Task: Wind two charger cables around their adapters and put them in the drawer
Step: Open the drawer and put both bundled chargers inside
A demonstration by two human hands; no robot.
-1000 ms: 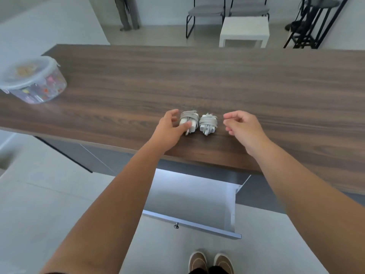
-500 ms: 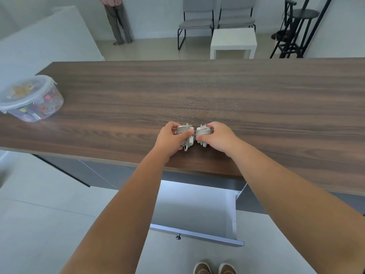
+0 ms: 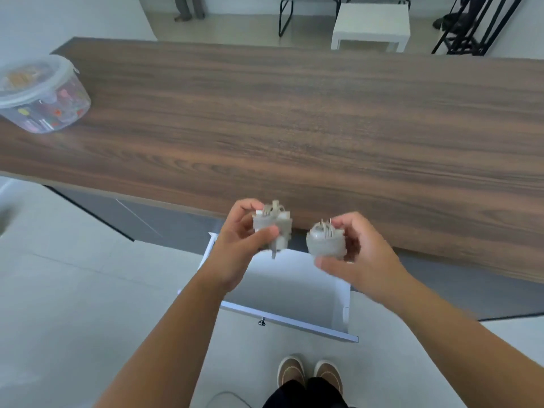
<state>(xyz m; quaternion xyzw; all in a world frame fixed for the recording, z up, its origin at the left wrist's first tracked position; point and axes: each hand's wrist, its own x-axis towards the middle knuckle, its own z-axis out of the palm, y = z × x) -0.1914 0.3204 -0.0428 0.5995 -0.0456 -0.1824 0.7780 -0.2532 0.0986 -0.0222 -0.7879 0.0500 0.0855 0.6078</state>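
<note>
We hold both loads above open white drawer (image 3: 341, 295), which lies directly below and slightly toward us from hands. Left hand (image 3: 235, 245) curls fingers and thumb round grey cable-wound white adapter (image 3: 272, 226), loose plug end dangling down. Right hand (image 3: 362, 251) grips second grey cable-wound adapter (image 3: 325, 241), prongs up. Both bundles clear of dark wood-grain counter (image 3: 294, 128) edge, side by side, not touching. We judge next move a straight lowering; right bundle sits nearer drawer middle. Dangling end could catch drawer wall.
</note>
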